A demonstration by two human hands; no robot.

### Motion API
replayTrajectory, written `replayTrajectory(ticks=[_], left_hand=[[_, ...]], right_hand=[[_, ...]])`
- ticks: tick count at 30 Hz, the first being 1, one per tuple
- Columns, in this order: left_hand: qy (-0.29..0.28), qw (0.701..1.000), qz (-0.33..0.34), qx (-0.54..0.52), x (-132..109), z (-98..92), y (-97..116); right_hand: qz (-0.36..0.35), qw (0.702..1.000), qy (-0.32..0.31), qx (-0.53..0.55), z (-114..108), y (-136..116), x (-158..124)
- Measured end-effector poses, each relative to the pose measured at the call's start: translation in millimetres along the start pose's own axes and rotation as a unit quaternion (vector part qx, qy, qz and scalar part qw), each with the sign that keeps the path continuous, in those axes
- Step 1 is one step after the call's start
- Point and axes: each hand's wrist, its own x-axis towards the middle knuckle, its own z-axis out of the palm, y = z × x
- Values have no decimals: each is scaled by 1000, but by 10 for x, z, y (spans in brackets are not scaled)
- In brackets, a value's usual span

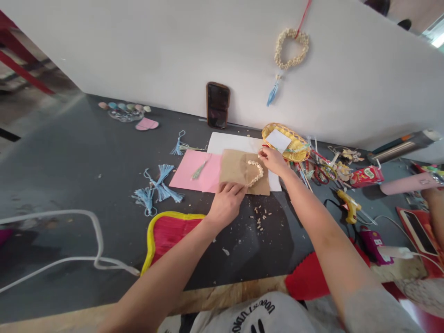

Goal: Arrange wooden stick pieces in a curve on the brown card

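A curved string of cream-coloured pieces [258, 175], shaped like half a heart, lies on brown paper [234, 164]. My left hand [227, 202] rests with its fingers laid along the paper's near edge, the fingertips by the string's lower end. Just right of the string's upper end, my right hand [273, 160] is closed in a pinch on a small pale piece, too small to make out clearly. Several small pale tubes [260, 217] are scattered on the dark table below the paper. A thin green tassel [199, 171] lies on pink paper [183, 173] to the left.
Blue tassels [159, 185] lie at left. A phone [218, 105] leans on the wall, where a finished heart [291, 48] hangs. A yellow basket [294, 141], scissors [324, 171] and a yellow glue gun [349, 206] are at right. A red, yellow-edged pouch [173, 233] lies near my left forearm.
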Motion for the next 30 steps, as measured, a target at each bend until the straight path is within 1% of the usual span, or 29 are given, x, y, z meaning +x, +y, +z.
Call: replayTrajectory(ticks=[3,8,11,18,23,30], left_hand=[[-4,1000,1,0,2,-12,4],[-7,1000,1,-4,4,-24,10],[-10,1000,0,-3,4,-22,10],[-14,1000,-2,-2,5,-20,11],[-17,1000,-2,0,3,-24,11],[-12,1000,0,2,-3,-5,3]], right_hand=[[-3,1000,-6,-6,-18,-10,20],[-6,999,-28,-19,-89,-92,-61],[-15,999,-36,-25,-86,-123,-89],[-58,995,-37,-76,-18,-44,-20],[-65,992,-39,-102,13,2,-12],[-80,991,-40,-103,-7,-24,-15]])
